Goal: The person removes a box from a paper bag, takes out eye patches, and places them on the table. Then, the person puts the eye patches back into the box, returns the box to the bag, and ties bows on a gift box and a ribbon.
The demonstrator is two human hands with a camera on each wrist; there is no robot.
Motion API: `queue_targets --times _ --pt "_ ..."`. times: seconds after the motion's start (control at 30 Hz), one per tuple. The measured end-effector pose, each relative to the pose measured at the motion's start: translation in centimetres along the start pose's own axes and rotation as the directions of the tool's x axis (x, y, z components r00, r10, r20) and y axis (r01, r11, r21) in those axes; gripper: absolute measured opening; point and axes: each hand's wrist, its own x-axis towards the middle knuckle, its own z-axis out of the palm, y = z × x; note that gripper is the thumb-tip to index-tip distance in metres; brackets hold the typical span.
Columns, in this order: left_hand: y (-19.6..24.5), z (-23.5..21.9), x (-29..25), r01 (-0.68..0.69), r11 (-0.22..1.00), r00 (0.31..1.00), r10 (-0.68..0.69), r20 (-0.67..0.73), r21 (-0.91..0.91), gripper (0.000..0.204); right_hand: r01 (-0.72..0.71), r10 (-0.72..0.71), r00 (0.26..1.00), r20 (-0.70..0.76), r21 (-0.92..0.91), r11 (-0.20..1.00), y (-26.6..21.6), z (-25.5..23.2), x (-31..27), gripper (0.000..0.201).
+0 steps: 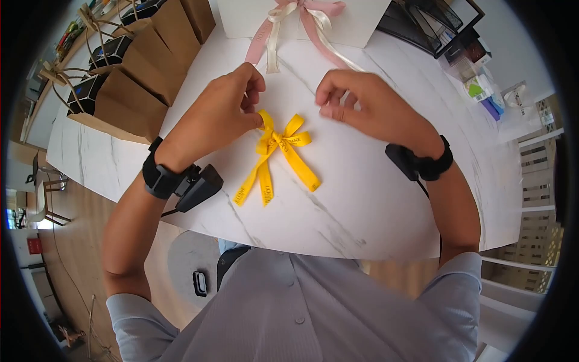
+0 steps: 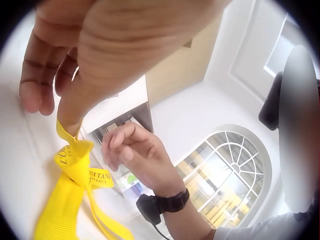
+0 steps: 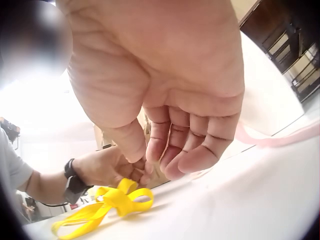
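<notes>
A yellow ribbon bow (image 1: 277, 139) with dark printed lettering lies on the white marbled table, its loops on the far side and its tails spread toward the person. The left hand (image 1: 211, 117) is at the bow's left loop; in the left wrist view the thumb of this hand (image 2: 115, 45) touches the loop of the bow (image 2: 72, 167), while the other fingers hang apart from it. Loosely bent and holding nothing, the right hand (image 1: 380, 111) hovers to the right of the bow. The right wrist view shows this hand's (image 3: 165, 85) fingers above and beyond the bow (image 3: 120, 200).
Brown paper bags (image 1: 129, 102) with dark contents stand at the left. A white box (image 1: 241, 21) with a pink and cream ribbon (image 1: 313, 30) is at the back. Black trays (image 1: 416, 27) and small packages (image 1: 482, 90) occupy the back right.
</notes>
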Motion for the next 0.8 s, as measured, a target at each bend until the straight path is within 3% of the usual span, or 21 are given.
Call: queue_targets --times 0.03,0.17,0.23,0.27,0.33,0.47,0.7,0.77,0.8 --pt "0.3 0.2 -0.1 -0.024 0.996 0.999 0.028 -0.043 0.088 0.028 0.016 -0.017 0.999 0.031 0.018 1.000 -0.5 0.7 -0.4 0.017" --pt "0.5 1.2 0.1 -0.008 0.995 1.000 0.010 -0.015 0.098 0.023 0.005 0.000 0.998 0.063 -0.077 0.997 -1.8 3.2 -0.5 0.017" --pt "1.2 1.2 0.1 0.147 0.985 0.987 -0.141 0.074 -0.086 0.017 0.026 -0.016 0.996 0.086 -0.106 0.994 -1.9 3.3 -0.4 0.015" --pt "0.8 1.2 0.0 0.148 0.986 0.987 -0.141 0.078 -0.084 0.017 0.044 -0.030 0.994 0.107 -0.133 0.990 -1.9 3.4 -0.5 0.013" --pt "-0.8 0.9 -0.5 -0.022 0.984 0.999 0.029 0.037 -0.177 0.014 0.055 -0.038 0.993 0.112 -0.148 0.987 -2.0 3.4 -0.6 0.011" --pt "-1.7 -0.3 -1.9 0.041 0.980 0.987 -0.009 0.161 -0.196 0.014 0.127 -0.115 0.990 0.077 -0.187 0.974 -1.2 3.7 -0.8 0.010" --pt "0.1 1.2 -3.3 -0.034 0.999 0.996 0.033 0.082 0.006 0.011 0.120 -0.117 0.993 0.027 -0.217 0.969 -2.3 4.7 -1.3 0.009" --pt "-0.3 1.6 -3.2 -0.078 0.994 0.996 0.074 0.050 0.076 0.011 0.231 -0.236 0.971 0.050 -0.466 0.854 -2.1 4.8 -1.6 0.012" --pt "-0.5 1.8 -3.4 -0.174 0.985 0.985 0.174 0.012 0.008 0.012 0.225 -0.230 0.972 0.045 -0.466 0.856 -2.2 4.7 -1.6 0.012"
